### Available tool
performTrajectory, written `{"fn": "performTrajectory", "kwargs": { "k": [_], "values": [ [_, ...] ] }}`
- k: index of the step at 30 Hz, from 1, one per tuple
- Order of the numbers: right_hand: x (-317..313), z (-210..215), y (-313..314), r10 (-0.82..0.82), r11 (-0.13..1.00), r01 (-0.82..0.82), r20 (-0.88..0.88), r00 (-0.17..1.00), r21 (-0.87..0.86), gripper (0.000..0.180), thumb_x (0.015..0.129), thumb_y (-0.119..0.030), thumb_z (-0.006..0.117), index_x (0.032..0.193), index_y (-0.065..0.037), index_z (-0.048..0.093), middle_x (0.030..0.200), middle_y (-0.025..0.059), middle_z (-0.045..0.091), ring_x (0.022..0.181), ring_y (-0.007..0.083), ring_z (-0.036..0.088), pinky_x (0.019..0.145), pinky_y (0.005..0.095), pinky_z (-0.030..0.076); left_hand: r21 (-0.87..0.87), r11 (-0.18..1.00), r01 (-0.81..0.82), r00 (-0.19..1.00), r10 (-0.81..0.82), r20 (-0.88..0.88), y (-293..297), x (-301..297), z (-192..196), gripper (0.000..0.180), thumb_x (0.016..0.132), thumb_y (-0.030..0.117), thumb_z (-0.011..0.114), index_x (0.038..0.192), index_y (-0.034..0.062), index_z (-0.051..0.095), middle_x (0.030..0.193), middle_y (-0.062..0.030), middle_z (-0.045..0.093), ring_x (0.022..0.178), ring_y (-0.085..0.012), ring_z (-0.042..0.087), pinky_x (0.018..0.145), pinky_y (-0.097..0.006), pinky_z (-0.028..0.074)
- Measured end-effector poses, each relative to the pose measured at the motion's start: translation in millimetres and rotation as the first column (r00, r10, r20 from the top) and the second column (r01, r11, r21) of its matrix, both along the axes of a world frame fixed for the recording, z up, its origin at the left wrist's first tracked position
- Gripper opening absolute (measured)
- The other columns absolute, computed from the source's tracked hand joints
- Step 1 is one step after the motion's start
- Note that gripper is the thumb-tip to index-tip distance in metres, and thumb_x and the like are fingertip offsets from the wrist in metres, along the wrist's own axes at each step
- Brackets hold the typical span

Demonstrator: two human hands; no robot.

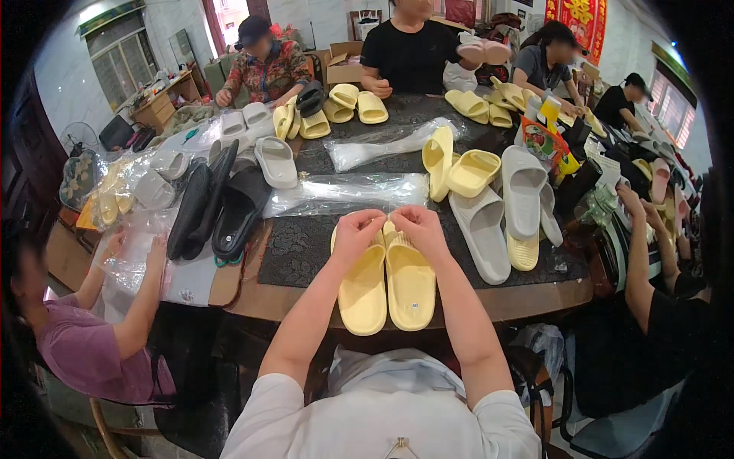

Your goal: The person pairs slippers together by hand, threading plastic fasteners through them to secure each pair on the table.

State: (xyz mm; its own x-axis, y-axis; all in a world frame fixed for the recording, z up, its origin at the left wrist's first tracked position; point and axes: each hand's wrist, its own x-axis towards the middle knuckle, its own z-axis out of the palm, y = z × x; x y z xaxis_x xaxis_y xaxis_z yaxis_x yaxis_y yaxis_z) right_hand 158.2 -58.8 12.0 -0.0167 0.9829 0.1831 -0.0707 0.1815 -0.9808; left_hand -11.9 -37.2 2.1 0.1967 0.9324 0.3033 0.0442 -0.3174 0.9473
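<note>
A pair of pale yellow slide sandals [362, 294] lies side by side in front of me, heels toward me and reaching over the table's near edge. A small round sticker marks the right sandal's insole. My left hand [359, 236] and my right hand [420, 232] meet over the straps, thumbs and fingertips pinched together. Whatever is between the fingertips is too small to make out. Just beyond my hands lies a stack of clear plastic bags [348, 193].
Grey slides [480, 229] and yellow slides [474, 172] sit to the right. Black slides [241, 210] and a grey slide [277, 162] are at left. More clear bags [390, 144] lie farther back. Co-workers sit around the dark-covered table [298, 256]; a person in purple [107, 348] handles plastic at left.
</note>
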Motion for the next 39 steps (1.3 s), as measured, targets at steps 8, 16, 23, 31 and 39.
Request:
{"fn": "performTrajectory", "kwargs": {
  "k": [8,16,23,31,39],
  "values": [
    [-1,0,-1,0.034,0.999,-0.034,-0.028,0.999,0.009,0.009,0.083,-0.010,0.066,0.085,-0.002,0.065,0.073,-0.0044,0.060,0.064,0.0017,0.051,0.057,0.0178,0.041,-0.047,0.998,0.052,0.997,-0.049,0.060,-1,1,-2,0.013,0.084,0.013,0.065,0.087,0.0014,0.068,0.061,0.0092,0.047,0.055,0.0003,0.038,0.048,-0.019,0.029],
    [-4,-8,1,-0.005,1.000,0.005,0.031,1.000,0.004,0.012,0.083,-0.012,0.066,0.086,-0.001,0.064,0.073,-0.0024,0.060,0.063,0.0030,0.053,0.056,0.0188,0.042,-0.046,0.997,0.061,0.997,-0.059,0.059,1,-1,0,0.013,0.084,0.014,0.064,0.086,0.0008,0.067,0.061,0.0100,0.047,0.054,0.0007,0.038,0.047,-0.019,0.028],
    [-2,-9,3,0.024,1.000,-0.024,-0.021,0.999,-0.011,0.013,0.084,-0.012,0.065,0.090,0.000,0.064,0.076,-0.0010,0.062,0.067,0.0045,0.056,0.062,0.0194,0.045,-0.033,0.997,0.068,0.995,-0.066,0.068,2,1,-1,0.013,0.085,0.014,0.064,0.086,0.0014,0.068,0.060,0.0104,0.048,0.053,0.0010,0.037,0.046,-0.019,0.027],
    [-1,-10,2,0.043,0.999,-0.043,-0.024,0.999,-0.007,0.012,0.084,-0.011,0.066,0.089,0.000,0.064,0.075,-0.0021,0.061,0.066,0.0036,0.054,0.060,0.0185,0.043,-0.061,0.996,0.070,0.994,-0.065,0.083,1,2,2,0.012,0.085,0.013,0.064,0.086,0.0016,0.067,0.060,0.0105,0.048,0.053,0.0010,0.038,0.046,-0.018,0.028],
    [-3,-6,1,0.054,0.999,-0.053,-0.062,0.997,0.012,0.012,0.085,-0.012,0.065,0.089,-0.001,0.065,0.075,-0.0022,0.061,0.065,0.0035,0.054,0.061,0.0184,0.043,-0.042,0.996,0.074,0.996,-0.071,0.061,1,-1,1,0.016,0.085,0.017,0.066,0.088,0.0014,0.068,0.064,0.0086,0.054,0.055,0.0006,0.041,0.047,-0.018,0.030]
  ]
}}
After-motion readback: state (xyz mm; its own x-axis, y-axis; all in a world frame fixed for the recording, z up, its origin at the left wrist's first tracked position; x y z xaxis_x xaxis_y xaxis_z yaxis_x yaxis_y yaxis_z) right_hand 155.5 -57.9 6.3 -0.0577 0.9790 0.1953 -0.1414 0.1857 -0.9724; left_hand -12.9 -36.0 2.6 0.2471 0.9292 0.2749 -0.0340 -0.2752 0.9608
